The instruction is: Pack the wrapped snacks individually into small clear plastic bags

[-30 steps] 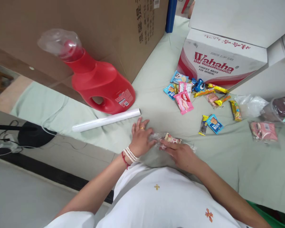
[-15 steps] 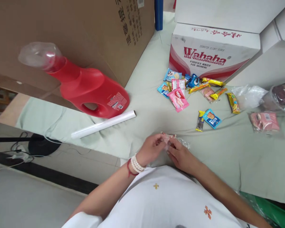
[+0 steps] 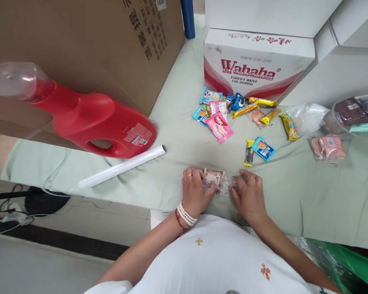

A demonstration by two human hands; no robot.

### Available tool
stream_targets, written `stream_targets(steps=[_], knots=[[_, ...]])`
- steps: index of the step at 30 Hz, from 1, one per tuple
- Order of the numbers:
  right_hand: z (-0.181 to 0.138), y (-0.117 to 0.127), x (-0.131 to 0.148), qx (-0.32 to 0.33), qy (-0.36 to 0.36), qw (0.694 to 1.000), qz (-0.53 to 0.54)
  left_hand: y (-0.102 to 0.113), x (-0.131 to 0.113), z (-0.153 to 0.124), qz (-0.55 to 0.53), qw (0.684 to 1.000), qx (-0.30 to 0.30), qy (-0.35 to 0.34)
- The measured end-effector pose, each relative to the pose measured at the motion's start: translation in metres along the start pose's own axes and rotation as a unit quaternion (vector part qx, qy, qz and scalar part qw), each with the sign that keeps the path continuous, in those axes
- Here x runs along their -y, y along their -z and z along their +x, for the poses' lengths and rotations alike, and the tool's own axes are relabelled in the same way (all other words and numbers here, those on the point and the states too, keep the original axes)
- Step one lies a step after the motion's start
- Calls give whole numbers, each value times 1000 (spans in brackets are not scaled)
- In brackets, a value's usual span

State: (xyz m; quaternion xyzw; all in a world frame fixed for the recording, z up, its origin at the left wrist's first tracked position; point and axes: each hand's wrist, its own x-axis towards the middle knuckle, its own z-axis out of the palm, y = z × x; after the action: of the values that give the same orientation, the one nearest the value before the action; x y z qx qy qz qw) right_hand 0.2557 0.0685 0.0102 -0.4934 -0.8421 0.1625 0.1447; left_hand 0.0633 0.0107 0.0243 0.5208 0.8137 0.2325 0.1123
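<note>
My left hand (image 3: 195,191) is closed on a small snack packet (image 3: 214,176) with reddish-brown print, its fingers at the left end and its thumb on the near edge. Clear crinkled plastic (image 3: 224,187) reaches from the packet's right side to my right hand (image 3: 250,197), whose thumb and fingers pinch its far end. Both hands rest low over the cloth near my body. Beyond them lie a yellow-ended snack bar (image 3: 249,153) and a blue snack packet (image 3: 263,149), which touch each other.
More snacks, among them a pink packet (image 3: 220,127), lie before the Wahaha box (image 3: 248,73). At left are a red jug (image 3: 101,118), a white tube (image 3: 122,166) and a large cardboard box (image 3: 88,45). A plastic tub (image 3: 333,118) and a pink pack (image 3: 333,148) are at right.
My hands, close together before, have drawn apart, the right one moving right. The packet and clear plastic now show stretched between them. The view has shifted slightly to the right.
</note>
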Motion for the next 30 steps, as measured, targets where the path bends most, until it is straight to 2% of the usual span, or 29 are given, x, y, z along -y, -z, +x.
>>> stream_targets(steps=[3, 5, 7, 10, 12, 15, 18, 20, 23, 24, 26, 28, 29, 30], knots=[[-1, 4, 14, 50, -3, 992, 112, -4, -1, 4, -37, 998, 49, -4], [2, 5, 26, 76, 2, 975, 210, -5, -5, 3, -42, 995, 85, -19], [6, 5, 36, 83, 2, 950, 300, -5, -9, 1, -22, 997, 63, -42], [9, 5, 43, 89, -35, 909, 407, -4, -13, -3, 6, 993, -23, -119], [5, 5, 42, 107, -68, 877, 464, -3, -14, -4, -27, 982, -29, -187], [-5, 4, 35, 109, -118, 833, 529, -2, -20, -4, -151, 946, 48, -283], [-14, 6, 23, 67, -170, 815, 550, -4, -30, -4, -258, 882, 152, -365], [-18, 13, 7, 39, -190, 819, 540, -5, -36, -2, -294, 857, 199, -374], [-16, 35, -35, -49, -238, 832, 500, -4, -35, 6, -319, 865, 222, -317], [-12, 44, -54, -106, -266, 826, 485, -4, -32, 10, -324, 873, 220, -290], [0, 63, -97, -239, -325, 792, 458, -3, -24, 17, -333, 890, 213, -228], [19, 80, -140, -327, -361, 764, 423, -1, -13, 23, -331, 905, 205, -174], [30, 87, -159, -336, -374, 775, 383, 0, -8, 25, -322, 912, 202, -155], [40, 92, -174, -320, -382, 802, 330, 1, -3, 26, -310, 919, 200, -141]])
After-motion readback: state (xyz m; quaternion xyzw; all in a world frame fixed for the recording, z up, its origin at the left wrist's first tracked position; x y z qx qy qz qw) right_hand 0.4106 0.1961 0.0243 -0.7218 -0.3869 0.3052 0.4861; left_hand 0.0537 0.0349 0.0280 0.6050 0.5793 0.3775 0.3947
